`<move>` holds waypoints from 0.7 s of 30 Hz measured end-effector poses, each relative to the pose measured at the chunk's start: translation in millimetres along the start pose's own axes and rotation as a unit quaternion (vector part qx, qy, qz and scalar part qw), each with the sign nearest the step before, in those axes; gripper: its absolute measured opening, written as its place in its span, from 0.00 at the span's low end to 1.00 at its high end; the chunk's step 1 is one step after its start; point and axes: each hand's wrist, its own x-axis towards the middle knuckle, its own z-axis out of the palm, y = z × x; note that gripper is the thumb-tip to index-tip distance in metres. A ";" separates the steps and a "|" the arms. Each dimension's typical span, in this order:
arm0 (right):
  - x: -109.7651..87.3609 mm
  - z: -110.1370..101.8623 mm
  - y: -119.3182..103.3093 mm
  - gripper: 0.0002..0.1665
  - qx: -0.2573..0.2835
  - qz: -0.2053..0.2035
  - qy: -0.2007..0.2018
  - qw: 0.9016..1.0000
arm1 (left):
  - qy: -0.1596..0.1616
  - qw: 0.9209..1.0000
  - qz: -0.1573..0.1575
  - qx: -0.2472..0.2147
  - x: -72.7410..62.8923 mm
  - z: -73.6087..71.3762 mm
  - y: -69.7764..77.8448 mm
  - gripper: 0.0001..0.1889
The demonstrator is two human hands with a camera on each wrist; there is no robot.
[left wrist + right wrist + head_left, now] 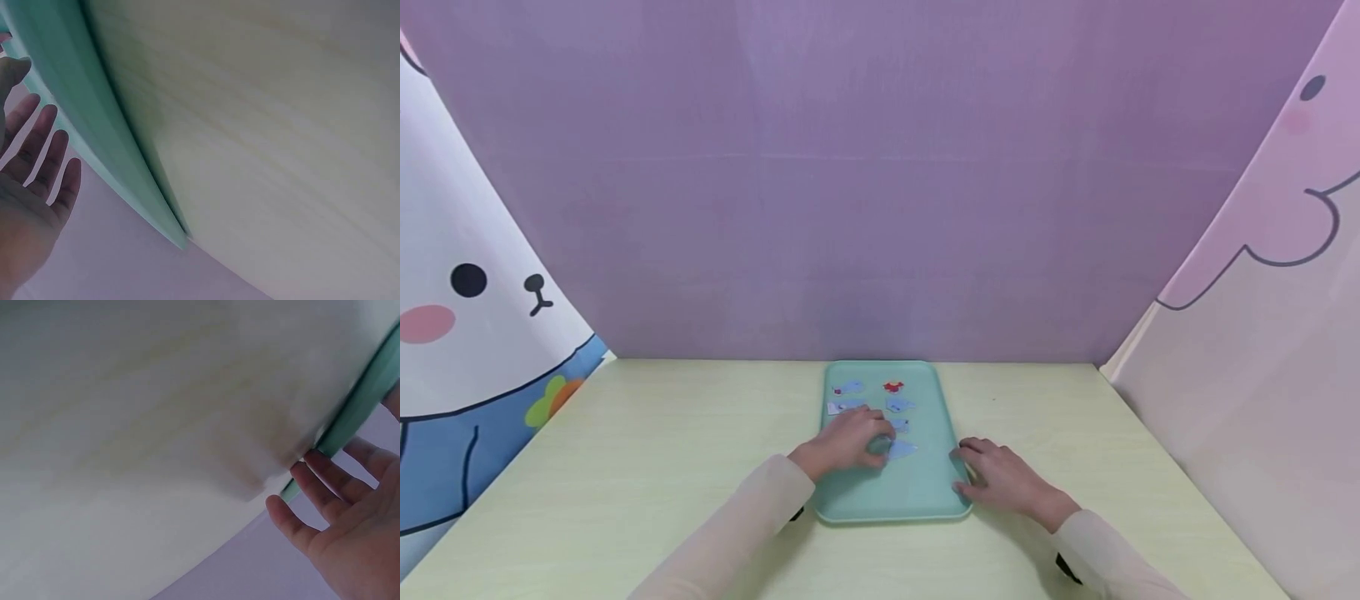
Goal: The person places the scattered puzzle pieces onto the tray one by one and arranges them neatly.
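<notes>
A mint-green tray (891, 500) lies on the table, with several flat pale-blue cutouts (902, 450) and a small red cutout (892, 387) in two columns on it. Over the tray's left half hovers my left hand (850, 439), its fingers loosely bent and covering some cutouts; the left wrist view shows these fingers (44, 147) spread above the rim. I see nothing held there. At the tray's right rim rests my right hand (1003, 479). Its fairly straight fingers (325, 494) touch the outer edge in the right wrist view.
The pale wooden table (700, 433) spreads out on both sides of the tray. A purple panel (880, 183) rises behind the table, close to the tray's far end. Cartoon-printed panels (475, 350) stand at the left and right.
</notes>
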 end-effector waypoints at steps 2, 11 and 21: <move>1.4 -1.9 0.2 0.28 0.010 0.008 -0.010 1.000 | 0.004 1.000 -0.001 -0.006 -3.3 -1.2 -2.4 0.17; 5.4 -6.7 4.5 0.27 0.039 -0.002 -0.032 0.999 | 0.020 1.000 -0.005 -0.020 -26.7 -7.2 -18.0 0.17; -0.1 -16.2 15.1 0.34 0.092 0.007 -0.028 0.995 | 0.040 0.998 -0.023 -0.030 -69.2 -19.8 -41.2 0.20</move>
